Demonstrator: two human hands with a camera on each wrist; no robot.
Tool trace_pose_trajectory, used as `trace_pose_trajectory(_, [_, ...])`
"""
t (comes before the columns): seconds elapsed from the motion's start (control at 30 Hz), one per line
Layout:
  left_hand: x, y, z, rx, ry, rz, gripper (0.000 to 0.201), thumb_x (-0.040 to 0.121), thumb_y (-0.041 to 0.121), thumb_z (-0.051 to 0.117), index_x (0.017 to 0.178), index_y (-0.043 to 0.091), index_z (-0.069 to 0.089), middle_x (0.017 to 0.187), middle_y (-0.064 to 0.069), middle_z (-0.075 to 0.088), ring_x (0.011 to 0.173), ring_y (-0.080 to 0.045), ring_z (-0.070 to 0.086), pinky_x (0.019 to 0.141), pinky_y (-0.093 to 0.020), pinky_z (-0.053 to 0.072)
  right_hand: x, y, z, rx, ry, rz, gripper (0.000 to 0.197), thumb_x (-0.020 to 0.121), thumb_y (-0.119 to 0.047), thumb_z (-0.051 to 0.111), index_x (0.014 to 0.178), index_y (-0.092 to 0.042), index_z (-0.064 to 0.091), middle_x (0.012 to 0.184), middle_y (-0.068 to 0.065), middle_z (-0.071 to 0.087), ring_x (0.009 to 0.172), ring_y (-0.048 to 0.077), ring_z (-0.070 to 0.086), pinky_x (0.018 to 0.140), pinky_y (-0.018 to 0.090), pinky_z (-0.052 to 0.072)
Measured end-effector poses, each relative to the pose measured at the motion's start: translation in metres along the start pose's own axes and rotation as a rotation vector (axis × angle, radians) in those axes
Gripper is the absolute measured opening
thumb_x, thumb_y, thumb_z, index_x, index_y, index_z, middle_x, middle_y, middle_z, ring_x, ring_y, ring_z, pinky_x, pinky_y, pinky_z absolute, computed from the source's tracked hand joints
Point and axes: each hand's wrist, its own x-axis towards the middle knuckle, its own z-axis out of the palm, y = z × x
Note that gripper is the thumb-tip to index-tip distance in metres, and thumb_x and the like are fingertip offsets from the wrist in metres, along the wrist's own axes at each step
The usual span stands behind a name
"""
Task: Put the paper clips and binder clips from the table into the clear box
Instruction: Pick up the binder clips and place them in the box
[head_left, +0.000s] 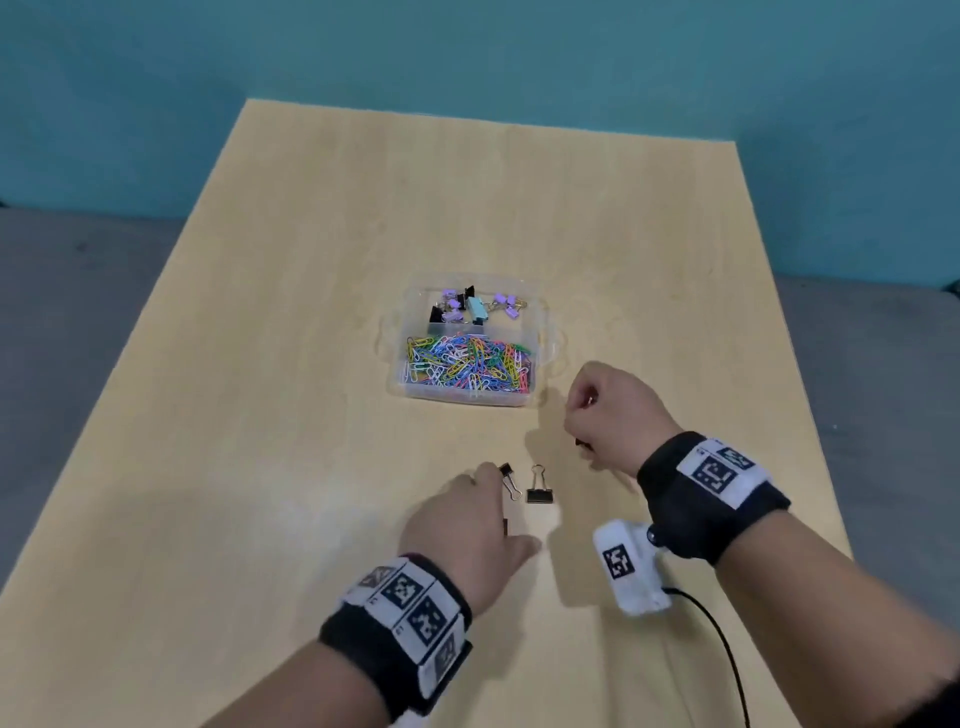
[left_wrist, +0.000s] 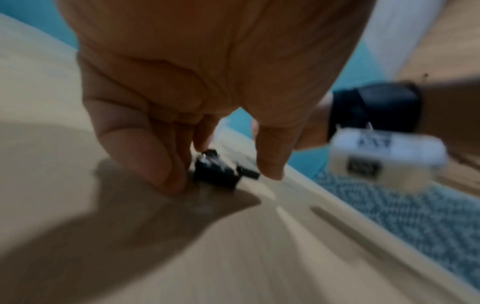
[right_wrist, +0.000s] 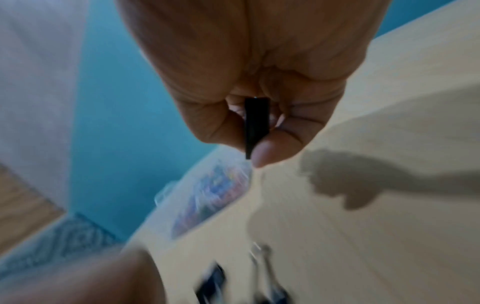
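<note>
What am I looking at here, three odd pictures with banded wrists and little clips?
No machine: a person wears cameras. One picture is from the head, the blurry two from each wrist, looking along the fingers. On the wooden table sits a clear box with colourful paper clips in front and binder clips behind. The right hand holds a black binder clip. The left hand reaches two more black clips on the table, touching one.
</note>
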Motion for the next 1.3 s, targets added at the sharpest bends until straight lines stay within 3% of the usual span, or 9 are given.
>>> trace_pose_trajectory(0.17, [-0.001, -0.005, 0.006, -0.207, 0.052, -0.053, 0.021, 0.082, 0.032, 0.049, 0.092, 0.022, 0.033, 0.091, 0.002, 0.049, 0.071, -0.022, 0.043, 0.061, -0.03, 0.031, 0.026, -0.062, -0.012, 0.158, 0.003, -0.09, 0.011, 0.077, 0.003, 0.055, 0.075, -0.008, 0.054, 0.07, 0.006, 0.053, 0.053, 0.017, 0.055, 0.058, 0.037, 0.059])
trace_pose_trajectory(0.4, [0.013, -0.028, -0.005, -0.649, 0.13, -0.159, 0.012, 0.079, 0.015, 0.044, 0.067, 0.015, 0.046, 0.072, -0.007, 0.062, 0.07, -0.028, 0.062, 0.061, -0.037, 0.047, 0.072, -0.105, 0.009, 0.179, 0.079, 0.003, 0.012, 0.084, 0.002, 0.054, 0.082, -0.009, 0.052, 0.077, 0.011, 0.058, 0.054, 0.021, 0.059, 0.066, 0.046, 0.06])
trace_pose_trajectory(0.5, [0.024, -0.025, -0.007, -0.369, 0.191, 0.102, 0.01, 0.083, 0.012, 0.044, 0.083, 0.021, 0.048, 0.082, 0.0, 0.05, 0.074, -0.03, 0.055, 0.062, -0.035, 0.041, 0.081, -0.105, 0.013, 0.173, 0.119, 0.029, 0.013, 0.084, 0.001, 0.054, 0.08, -0.011, 0.05, 0.086, 0.013, 0.059, 0.056, 0.023, 0.062, 0.061, 0.042, 0.06])
trace_pose_trajectory(0.6, [0.038, -0.021, -0.006, 0.008, 0.128, 0.316, 0.031, 0.083, 0.01, 0.05, 0.102, 0.031, 0.037, 0.089, 0.0, 0.03, 0.058, -0.025, 0.041, 0.054, -0.034, 0.035, 0.084, -0.104, 0.011, 0.21, 0.133, 0.033, 0.011, 0.086, -0.001, 0.054, 0.083, -0.011, 0.051, 0.088, 0.011, 0.059, 0.06, 0.027, 0.066, 0.066, 0.047, 0.06])
trace_pose_trajectory(0.7, [0.054, -0.025, -0.001, 0.211, 0.078, 0.422, 0.051, 0.075, 0.006, 0.06, 0.11, 0.035, 0.037, 0.096, 0.0, 0.031, 0.065, -0.022, 0.04, 0.053, -0.032, 0.032, 0.082, -0.101, 0.007, 0.242, 0.112, -0.004, 0.006, 0.085, -0.009, 0.06, 0.085, -0.013, 0.055, 0.091, 0.009, 0.061, 0.074, 0.032, 0.069, 0.07, 0.05, 0.059])
trace_pose_trajectory(0.83, [0.061, -0.027, -0.007, 0.096, 0.024, 0.392, 0.039, 0.074, 0.002, 0.057, 0.086, 0.034, 0.039, 0.092, 0.003, 0.033, 0.071, -0.021, 0.047, 0.062, -0.037, 0.045, 0.061, -0.086, 0.0, 0.014, 0.175, -0.103, 0.011, 0.083, -0.021, 0.056, 0.094, -0.018, 0.057, 0.087, 0.003, 0.06, 0.078, 0.03, 0.065, 0.069, 0.048, 0.058])
trace_pose_trajectory(0.93, [0.061, -0.027, -0.012, -0.015, 0.005, 0.318, 0.033, 0.075, 0.002, 0.046, 0.071, 0.03, 0.029, 0.082, 0.004, 0.038, 0.073, -0.027, 0.051, 0.061, -0.032, 0.034, 0.024, -0.062, -0.001, -0.189, 0.213, -0.211, 0.01, 0.084, -0.024, 0.054, 0.093, -0.019, 0.054, 0.085, 0.004, 0.061, 0.074, 0.028, 0.061, 0.068, 0.041, 0.052])
trace_pose_trajectory(1.17, [0.072, -0.037, -0.052, -0.304, 0.266, 0.243, 0.008, 0.076, 0.014, 0.054, 0.078, 0.021, 0.057, 0.079, 0.005, 0.059, 0.073, -0.018, 0.054, 0.063, -0.031, 0.042, -0.059, 0.002, 0.042, -0.659, -0.056, -0.174, 0.028, 0.089, -0.045, 0.045, 0.097, -0.02, 0.035, 0.096, 0.008, 0.059, 0.088, 0.032, 0.059, 0.063, 0.037, 0.04])
trace_pose_trajectory(1.3, [0.111, -0.026, -0.103, -0.093, 0.384, 0.234, 0.01, 0.077, 0.011, 0.048, 0.069, 0.017, 0.051, 0.075, 0.0, 0.049, 0.068, -0.025, 0.05, 0.058, -0.032, 0.039, -0.07, 0.011, 0.069, -0.712, -0.078, -0.14, 0.018, 0.087, -0.019, 0.043, 0.104, -0.02, 0.035, 0.108, 0.006, 0.048, 0.086, 0.028, 0.047, 0.064, 0.034, 0.031])
